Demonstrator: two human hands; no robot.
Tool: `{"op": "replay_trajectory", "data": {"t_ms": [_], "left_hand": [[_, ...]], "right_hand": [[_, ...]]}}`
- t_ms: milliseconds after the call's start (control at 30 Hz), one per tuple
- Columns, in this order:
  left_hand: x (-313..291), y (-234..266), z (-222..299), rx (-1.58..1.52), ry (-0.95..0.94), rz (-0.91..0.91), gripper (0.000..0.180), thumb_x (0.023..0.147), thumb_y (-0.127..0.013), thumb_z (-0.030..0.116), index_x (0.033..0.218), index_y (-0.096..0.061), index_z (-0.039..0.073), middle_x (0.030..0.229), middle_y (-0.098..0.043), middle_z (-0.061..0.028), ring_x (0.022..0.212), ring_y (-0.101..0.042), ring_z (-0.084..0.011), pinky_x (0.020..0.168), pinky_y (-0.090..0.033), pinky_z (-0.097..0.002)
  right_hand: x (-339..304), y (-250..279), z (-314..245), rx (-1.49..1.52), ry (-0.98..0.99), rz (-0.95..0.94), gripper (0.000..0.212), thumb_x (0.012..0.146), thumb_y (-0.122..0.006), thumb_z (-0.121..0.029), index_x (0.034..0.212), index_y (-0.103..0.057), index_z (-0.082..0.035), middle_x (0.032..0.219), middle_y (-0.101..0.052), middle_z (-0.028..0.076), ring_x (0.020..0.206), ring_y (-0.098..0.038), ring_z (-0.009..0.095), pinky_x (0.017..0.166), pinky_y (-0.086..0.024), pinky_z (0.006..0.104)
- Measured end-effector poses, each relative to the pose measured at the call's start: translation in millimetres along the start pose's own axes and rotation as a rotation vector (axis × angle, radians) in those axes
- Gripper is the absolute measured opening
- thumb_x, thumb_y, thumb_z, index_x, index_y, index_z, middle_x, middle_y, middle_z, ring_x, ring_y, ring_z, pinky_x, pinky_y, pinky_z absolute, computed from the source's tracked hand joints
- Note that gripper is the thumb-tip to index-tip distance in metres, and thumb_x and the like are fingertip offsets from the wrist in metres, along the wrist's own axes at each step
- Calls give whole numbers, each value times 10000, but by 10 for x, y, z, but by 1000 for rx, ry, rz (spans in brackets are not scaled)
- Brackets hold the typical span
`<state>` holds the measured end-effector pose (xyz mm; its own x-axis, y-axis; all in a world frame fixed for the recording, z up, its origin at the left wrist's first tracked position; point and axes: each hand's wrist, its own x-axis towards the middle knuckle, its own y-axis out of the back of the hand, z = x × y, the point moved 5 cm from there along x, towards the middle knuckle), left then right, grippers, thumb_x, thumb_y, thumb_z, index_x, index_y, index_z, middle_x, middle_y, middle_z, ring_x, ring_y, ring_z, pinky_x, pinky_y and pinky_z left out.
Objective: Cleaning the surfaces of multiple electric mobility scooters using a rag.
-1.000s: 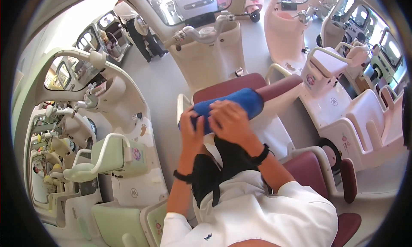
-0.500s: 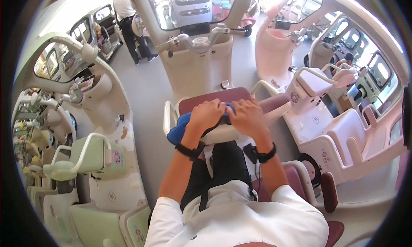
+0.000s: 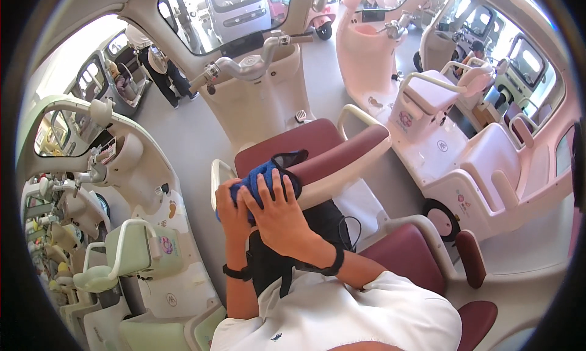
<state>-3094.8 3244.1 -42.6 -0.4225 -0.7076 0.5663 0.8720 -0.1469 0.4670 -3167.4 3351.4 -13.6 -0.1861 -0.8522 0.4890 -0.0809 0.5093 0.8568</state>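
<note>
A blue cloth [image 3: 267,167] with a black edge lies bunched over the left end of a maroon padded backrest [image 3: 345,152] with a cream shell. My left hand [image 3: 231,207] is curled round the cloth's left side. Fingers spread, my right hand [image 3: 278,220] lies on top of the cloth, its thumb side against my left hand. Part of the cloth is hidden under both hands. Beyond the backrest is a maroon seat cushion [image 3: 287,140] with cream armrests. Black bands circle both my wrists.
Ahead stands a cream dashboard with a silver handlebar [image 3: 247,67]. A green-seated vehicle [image 3: 131,253] is at the left, a pink one [image 3: 436,143] at the right. A maroon rear seat [image 3: 409,259] is beside me. One person [image 3: 162,70] stands far left; another [image 3: 476,55] is far right.
Both hands have moved left and nearer to me with the cloth, toward the backrest's left end. My right hand has gone from curled fingers to spread ones. The view has shifted.
</note>
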Motion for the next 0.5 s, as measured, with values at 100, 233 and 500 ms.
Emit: {"op": "replay_trajectory", "data": {"t_ms": [100, 233, 500], "left_hand": [[-11, -25, -430, -362, 221, -16, 288, 935, -401, 276, 1005, -533, 30, 928, -551, -104, 859, -549, -227, 800, -441, -337], [-156, -81, -1057, -595, 423, -58, 335, 956, -374, 330, 977, -527, 32, 863, -519, -45, 796, -532, -146, 732, -464, -295], [-195, 22, -1072, -170, 203, -176, 424, 964, -399, 356, 1006, -601, -14, 922, -653, -137, 884, -620, -231, 755, -485, -354]], "right_hand": [[130, -82, -13, 74, 77, 165, 487, 852, -530, -275, 1297, -489, -82, 1232, -474, 237, 1169, -418, 437, 1035, -246, 547], [421, -267, -25, 69, 61, 46, 366, 864, -519, -374, 1051, -628, -79, 928, -604, 159, 850, -562, 325, 792, -418, 431], [571, -348, -206, 102, 145, -121, 157, 810, -591, -216, 842, -668, -83, 854, -632, 152, 794, -611, 306, 734, -446, 388]]}}
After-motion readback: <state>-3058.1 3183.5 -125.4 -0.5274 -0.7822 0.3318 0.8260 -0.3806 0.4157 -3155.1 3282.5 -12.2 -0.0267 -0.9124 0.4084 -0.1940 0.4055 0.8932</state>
